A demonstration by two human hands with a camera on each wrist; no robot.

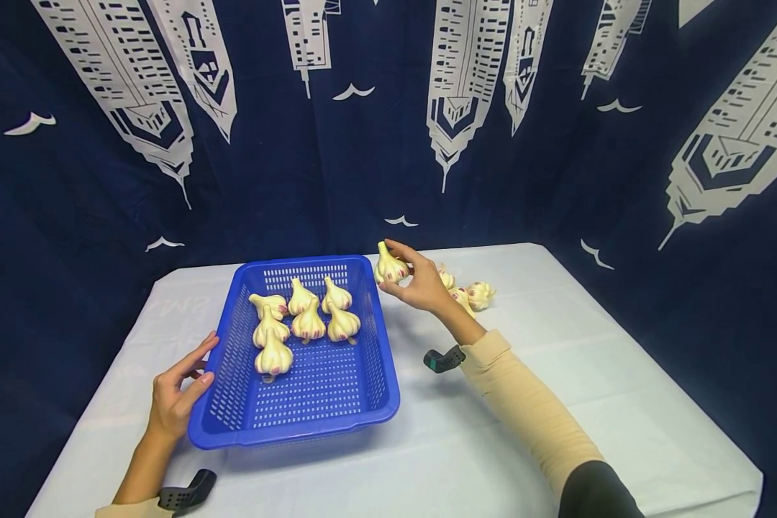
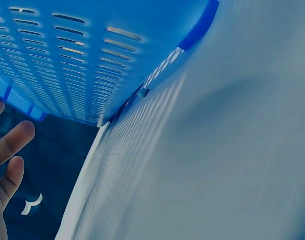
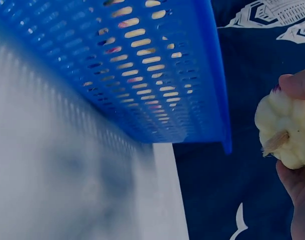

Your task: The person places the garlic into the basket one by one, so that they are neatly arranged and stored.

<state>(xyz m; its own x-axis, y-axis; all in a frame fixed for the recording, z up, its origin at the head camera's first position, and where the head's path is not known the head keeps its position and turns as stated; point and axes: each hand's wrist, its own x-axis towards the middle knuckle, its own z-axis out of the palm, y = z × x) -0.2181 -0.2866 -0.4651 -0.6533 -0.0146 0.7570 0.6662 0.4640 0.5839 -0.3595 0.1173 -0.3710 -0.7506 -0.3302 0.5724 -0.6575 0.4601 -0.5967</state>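
Note:
A garlic bulb (image 1: 391, 266) is pinched between the thumb and fingers of my right hand (image 1: 424, 282), just beyond the basket's right rim. Its root end faces the right wrist view, where the bulb (image 3: 285, 127) is cut off by the frame edge. The blue perforated plastic basket (image 1: 317, 424) holds several garlic bulbs (image 1: 308, 321) grouped in its far and left parts. My left hand (image 1: 173, 399) is at the basket's left rim, fingers loosely extended, fingertips at or near the edge. In the left wrist view, some fingers (image 2: 15, 142) show apart from the basket wall.
More garlic bulbs (image 1: 480, 295) lie on the white-covered table (image 1: 492, 446) right of the basket, partly hidden behind my right hand and wrist. A dark blue curtain (image 1: 311, 173) with white building prints hangs behind the table.

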